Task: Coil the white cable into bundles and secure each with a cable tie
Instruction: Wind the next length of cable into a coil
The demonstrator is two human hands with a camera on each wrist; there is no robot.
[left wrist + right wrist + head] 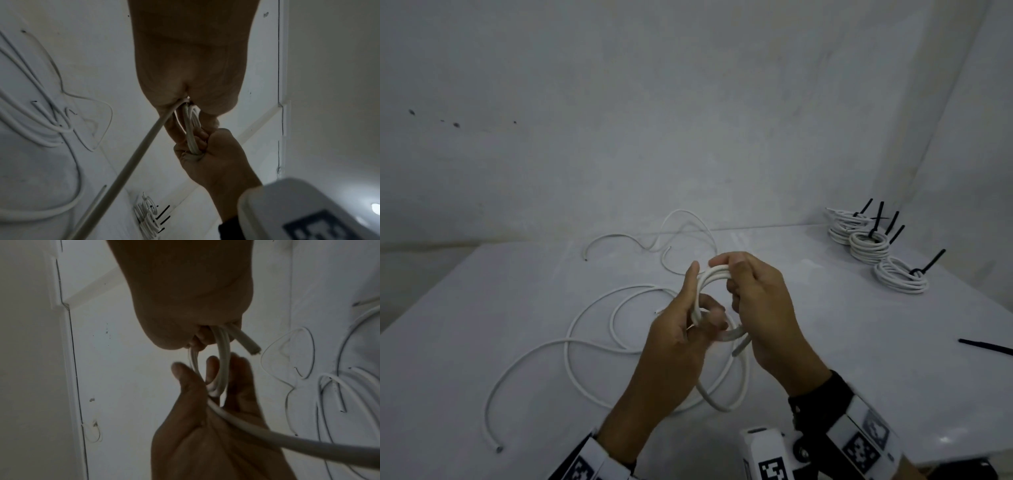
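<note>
Both hands hold a small coil of white cable above the middle of the table. My left hand grips the coil's left side between thumb and curled fingers. My right hand pinches the top and right side of the loops. A cut cable end sticks out under the right hand. The uncoiled length hangs from the coil in a loop down to the table. In the left wrist view the loops run between the two hands. A loose black cable tie lies at the right edge.
Several tied white bundles with black tie tails stand at the table's back right corner. Other loose white cables lie spread on the table's left and back middle. Grey walls close the back and the right.
</note>
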